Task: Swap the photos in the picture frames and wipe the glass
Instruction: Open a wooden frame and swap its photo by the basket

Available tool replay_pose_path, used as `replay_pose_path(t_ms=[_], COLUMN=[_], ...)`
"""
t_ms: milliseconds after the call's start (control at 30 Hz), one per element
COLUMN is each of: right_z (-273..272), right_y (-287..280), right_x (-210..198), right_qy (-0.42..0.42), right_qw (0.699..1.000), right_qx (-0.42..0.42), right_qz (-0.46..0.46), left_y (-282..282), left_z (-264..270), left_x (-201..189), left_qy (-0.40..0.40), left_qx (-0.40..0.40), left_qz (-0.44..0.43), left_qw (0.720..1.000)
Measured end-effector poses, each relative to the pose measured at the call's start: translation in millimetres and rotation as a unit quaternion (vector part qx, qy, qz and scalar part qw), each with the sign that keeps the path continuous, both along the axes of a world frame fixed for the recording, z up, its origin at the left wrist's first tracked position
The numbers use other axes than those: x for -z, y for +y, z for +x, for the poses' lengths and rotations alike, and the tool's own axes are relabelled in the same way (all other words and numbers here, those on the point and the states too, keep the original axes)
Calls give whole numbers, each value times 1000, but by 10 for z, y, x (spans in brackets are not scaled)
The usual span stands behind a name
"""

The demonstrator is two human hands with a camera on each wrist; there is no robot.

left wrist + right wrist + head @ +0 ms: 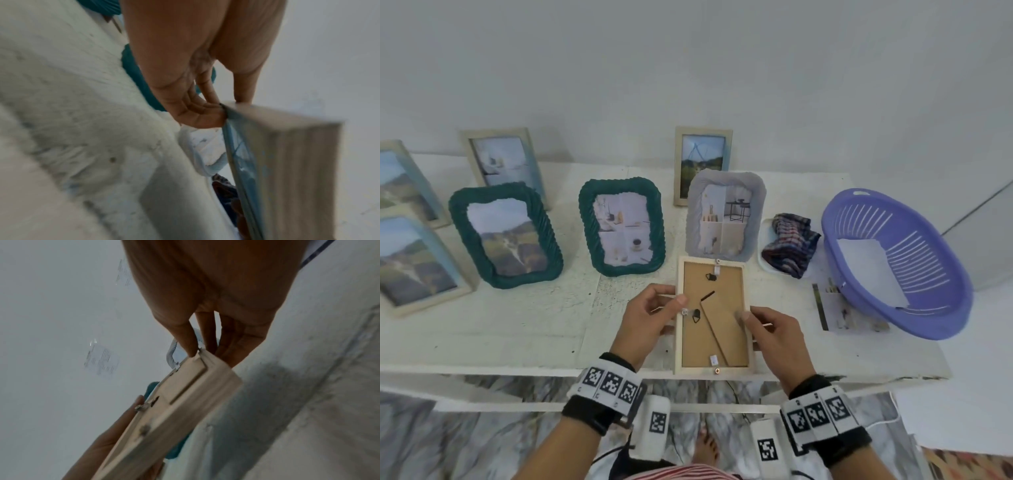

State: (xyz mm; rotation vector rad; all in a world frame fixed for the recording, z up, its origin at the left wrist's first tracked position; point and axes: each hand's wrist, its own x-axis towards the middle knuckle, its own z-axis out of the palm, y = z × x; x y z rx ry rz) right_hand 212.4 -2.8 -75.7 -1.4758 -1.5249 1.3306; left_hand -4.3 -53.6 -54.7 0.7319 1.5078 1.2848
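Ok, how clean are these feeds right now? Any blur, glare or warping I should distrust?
Head view: evenly lit and fairly sharp, but wide-angle warping bows the table edge; no strong glare on the held frame. Left wrist view: heavy motion blur, the frame edge smeared, left hand dim. Right wrist view: softer blur, right hand underexposed, a dark shadow on the table.

A purple slotted basket (914, 270) sits at the right end of the white table (524, 318), tilted, with a white sheet inside. Marbled floor (482, 442) lies below.
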Motion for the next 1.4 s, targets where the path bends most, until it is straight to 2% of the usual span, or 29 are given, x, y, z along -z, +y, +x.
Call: replay_pose_path(t_ms=[100, 267, 333, 500, 733, 967, 1067, 1133, 1267, 1400], right_z=[24, -24, -25, -39, -102, -69, -42, -25, -22, -18], right_y=[33, 1, 12, 44, 159, 183, 160, 151, 127, 111], right_x=[133, 207, 227, 177, 64, 90, 123, 157, 173, 180], right_qy=[-101, -175, -197, -234, -254, -239, -223, -224, -221, -224], right_qw=[994, 976, 968, 949, 945, 956, 962, 962, 963, 961], right_qx=[-24, -67, -82, -124, -171, -145, -131, -127, -123, -124], right_qz=[43, 111, 134, 170, 114, 83, 90, 93, 97, 106], left_y=[23, 60, 63, -3, -38, -48, -67, -82, -26, 40], left_z=[-11, 45, 67, 88, 62, 45, 34, 33, 57, 134], left_x=[243, 386, 394, 458, 510, 560, 540, 531, 499, 507], left_qy=[73, 265, 307, 290, 280, 293, 289, 297, 337, 415], left_qx=[-11, -18, -21, -17, -10, 7, 47, 66, 45, 36], left_qz=[-37, -69, -61, -31, -3, 10, 27, 26, 8, -31], left_qw=[997, 962, 950, 956, 960, 956, 956, 952, 940, 909])
